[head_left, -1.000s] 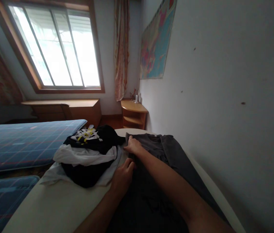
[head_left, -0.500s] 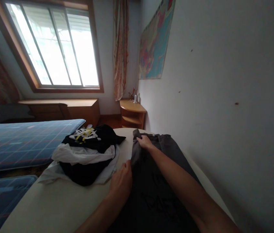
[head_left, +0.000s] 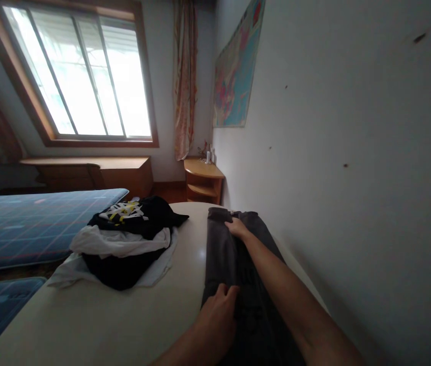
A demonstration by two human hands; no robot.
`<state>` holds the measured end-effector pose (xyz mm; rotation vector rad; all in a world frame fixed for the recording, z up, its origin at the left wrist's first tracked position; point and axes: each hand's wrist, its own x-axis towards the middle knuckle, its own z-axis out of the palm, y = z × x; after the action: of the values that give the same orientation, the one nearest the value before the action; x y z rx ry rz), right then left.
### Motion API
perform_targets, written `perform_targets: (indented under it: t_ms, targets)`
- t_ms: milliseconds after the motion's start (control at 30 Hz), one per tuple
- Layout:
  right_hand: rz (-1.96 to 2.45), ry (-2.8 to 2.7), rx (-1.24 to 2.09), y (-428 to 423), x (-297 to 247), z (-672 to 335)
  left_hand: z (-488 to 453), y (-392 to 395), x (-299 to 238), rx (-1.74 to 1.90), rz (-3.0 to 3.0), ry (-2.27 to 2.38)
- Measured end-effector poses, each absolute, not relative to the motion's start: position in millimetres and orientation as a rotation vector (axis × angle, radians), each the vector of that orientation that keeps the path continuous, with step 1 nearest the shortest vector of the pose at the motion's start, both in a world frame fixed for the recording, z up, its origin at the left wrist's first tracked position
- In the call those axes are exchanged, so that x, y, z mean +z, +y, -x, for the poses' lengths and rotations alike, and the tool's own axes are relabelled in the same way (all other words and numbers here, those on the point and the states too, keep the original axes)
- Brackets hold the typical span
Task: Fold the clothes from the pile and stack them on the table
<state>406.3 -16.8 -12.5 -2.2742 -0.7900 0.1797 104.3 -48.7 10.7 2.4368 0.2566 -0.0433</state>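
A dark grey garment (head_left: 221, 249) lies lengthwise on the cream tabletop (head_left: 150, 325), close to the wall. Its left side is folded over toward the middle, and faint dark lettering shows beside the fold; I cannot tell its exact kind. At the far end, my right hand (head_left: 238, 229) pinches the folded edge near the top. Nearer to me, my left hand (head_left: 218, 315) is closed on the same edge, thumb and fingers together. My right forearm crosses over the garment and hides part of it.
Left of the garment lies a rumpled pile of black and white clothes (head_left: 123, 244). Blue plaid mattresses (head_left: 39, 223) lie beyond the table's left side. The wall (head_left: 352, 229) runs along the right, and a wooden corner shelf (head_left: 203, 170) stands at the back.
Both hands have carried the garment's left edge to the right, folding it over and covering much of the lettering. My left hand has also come nearer to me. The view has shifted slightly.
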Motion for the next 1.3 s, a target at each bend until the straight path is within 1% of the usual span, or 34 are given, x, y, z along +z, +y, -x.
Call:
perform_targets:
  t_ms: [100, 233, 300, 400, 467, 533, 633, 733, 833, 1033, 1300]
  targets:
    - [2.246, -0.809, 0.1, -18, -16, -404, -108, -54, 13, -0.044, -2.408, 0.287]
    - [2.21, -0.905, 0.011, -17, -14, -410, -114, -61, 11, 0.075, -2.302, 0.277]
    - [2.219, -0.968, 0.019, -17, -13, -412, -116, -63, 6, 0.107, -2.279, 0.17]
    - [2.246, -1.072, 0.035, -22, -12, -411, -116, -62, -1, 0.104, -2.301, -0.111]
    - [2.264, -1.131, 0.01, -30, -11, -409, -114, -57, -4, 0.17, -2.368, -0.198]
    - [2.292, -1.174, -0.023, -42, -8, -408, -114, -48, -8, 0.306, -2.482, -0.127]
    - [2.35, -1.212, -0.035, -64, -3, -408, -119, -29, -14, 0.476, -2.626, 0.134]
    - [2.366, -1.282, -0.007, -82, -4, -411, -127, -8, -19, 0.508, -2.696, 0.399]
    - [2.305, -1.439, 0.022, -89, -14, -412, -137, 10, -18, 0.444, -2.725, 0.557]
    - [2.31, -1.417, -0.021, -86, -38, -409, -156, 24, -15, 0.28, -2.572, 0.557]
    - [2.301, -1.414, 0.05, -75, -40, -406, -159, 36, -21, 0.33, -2.517, 0.624]
